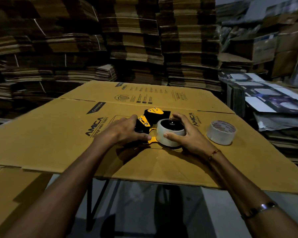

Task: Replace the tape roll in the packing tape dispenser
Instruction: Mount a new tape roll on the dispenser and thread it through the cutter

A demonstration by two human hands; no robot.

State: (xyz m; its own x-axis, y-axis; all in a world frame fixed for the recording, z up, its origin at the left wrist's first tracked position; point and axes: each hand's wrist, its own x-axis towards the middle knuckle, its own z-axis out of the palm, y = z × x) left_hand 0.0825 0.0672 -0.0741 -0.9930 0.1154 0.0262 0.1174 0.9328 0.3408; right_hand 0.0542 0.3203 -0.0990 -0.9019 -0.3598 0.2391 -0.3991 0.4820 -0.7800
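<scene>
Our left hand (126, 129) grips the black-and-yellow plastic tape dispenser (145, 124) while our right hand (184, 134) cups a white tape roll (169, 134) on its hub, apparently seating it; threading remains.

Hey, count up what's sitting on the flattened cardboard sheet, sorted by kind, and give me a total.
Tape rolls: 2, one on the dispenser under the right hand, namely the mounted roll, and a loose roll lying apart to the right.
Tape dispensers: 1, the black and yellow dispenser, steadied by the left hand.
Total: 3 things on the cardboard sheet.
</scene>
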